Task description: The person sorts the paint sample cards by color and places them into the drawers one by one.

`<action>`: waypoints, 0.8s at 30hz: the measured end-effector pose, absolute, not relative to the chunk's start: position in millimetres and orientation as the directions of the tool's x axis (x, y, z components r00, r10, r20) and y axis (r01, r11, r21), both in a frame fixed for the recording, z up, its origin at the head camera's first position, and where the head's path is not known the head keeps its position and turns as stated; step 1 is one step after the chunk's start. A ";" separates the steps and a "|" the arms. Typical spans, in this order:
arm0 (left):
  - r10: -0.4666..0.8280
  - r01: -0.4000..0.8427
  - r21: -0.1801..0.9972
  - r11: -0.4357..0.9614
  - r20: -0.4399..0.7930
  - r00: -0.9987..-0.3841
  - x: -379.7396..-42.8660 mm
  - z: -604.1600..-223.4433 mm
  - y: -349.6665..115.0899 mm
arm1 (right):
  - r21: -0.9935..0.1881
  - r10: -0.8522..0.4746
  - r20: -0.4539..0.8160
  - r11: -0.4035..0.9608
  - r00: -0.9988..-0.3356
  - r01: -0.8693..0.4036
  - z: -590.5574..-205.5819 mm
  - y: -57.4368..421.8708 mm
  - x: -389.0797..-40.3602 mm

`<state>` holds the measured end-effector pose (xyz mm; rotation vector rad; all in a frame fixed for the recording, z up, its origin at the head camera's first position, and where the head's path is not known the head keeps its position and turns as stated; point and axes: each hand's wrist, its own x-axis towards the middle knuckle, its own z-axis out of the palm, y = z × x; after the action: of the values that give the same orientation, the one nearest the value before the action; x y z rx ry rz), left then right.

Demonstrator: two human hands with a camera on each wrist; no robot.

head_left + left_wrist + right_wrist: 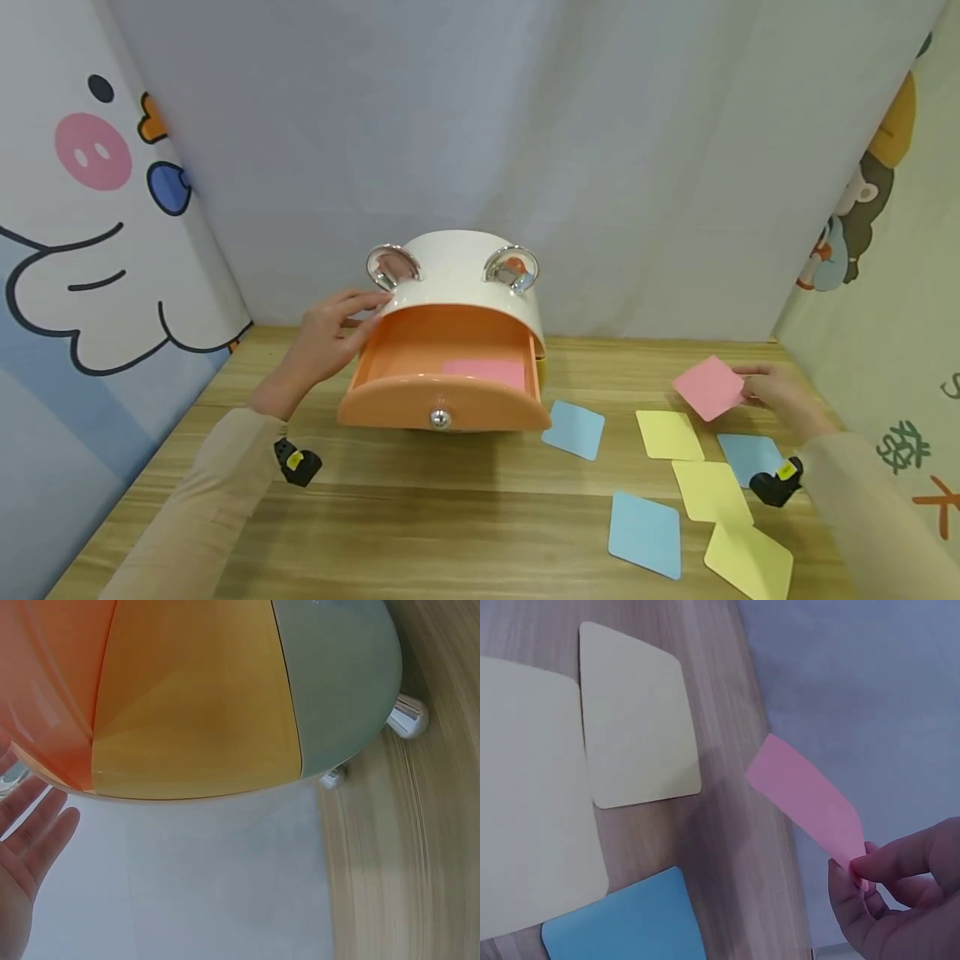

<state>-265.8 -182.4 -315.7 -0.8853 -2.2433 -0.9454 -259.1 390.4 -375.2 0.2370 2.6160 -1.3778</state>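
A white box (457,267) with shiny ring ears stands on the table, its orange top drawer (442,402) pulled out. Inside the drawer lies a pink paper card (495,371). My left hand (330,333) rests its fingertips against the left side of the box by the drawer, fingers mostly straight. In the left wrist view the fingers (49,829) are extended at the box's edge, beside the yellow drawer (195,697). At the right, my right hand (776,392) pinches a pink square card (708,387) by one corner, above the table. The right wrist view shows thumb and fingers closing on that card (806,795).
On the right of the wooden table (360,517) lie several cards: yellow cards (670,435) in a line, a blue card (573,430) by the drawer, another blue card (645,533) nearer the front, and one (750,457) under the right wrist. A pale curtain (637,167) hangs behind.
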 end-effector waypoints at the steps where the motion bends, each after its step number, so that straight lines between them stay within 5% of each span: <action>1: 0.356 0.737 0.408 0.540 0.682 -0.639 -265.6 -315.3 -182.6 | -0.799 0.047 -0.225 0.562 -0.973 0.212 -372.3 390.0 -260.0; 24: 0.365 0.721 0.416 0.554 0.657 -0.660 -263.9 -313.1 -184.0 | -0.860 -0.193 -0.120 0.510 -0.974 0.005 -259.8 307.9 -263.0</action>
<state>-263.9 -184.0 -313.1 -0.8739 -2.2863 -0.9367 -263.0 307.9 -259.8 -0.1608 2.5507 -1.4533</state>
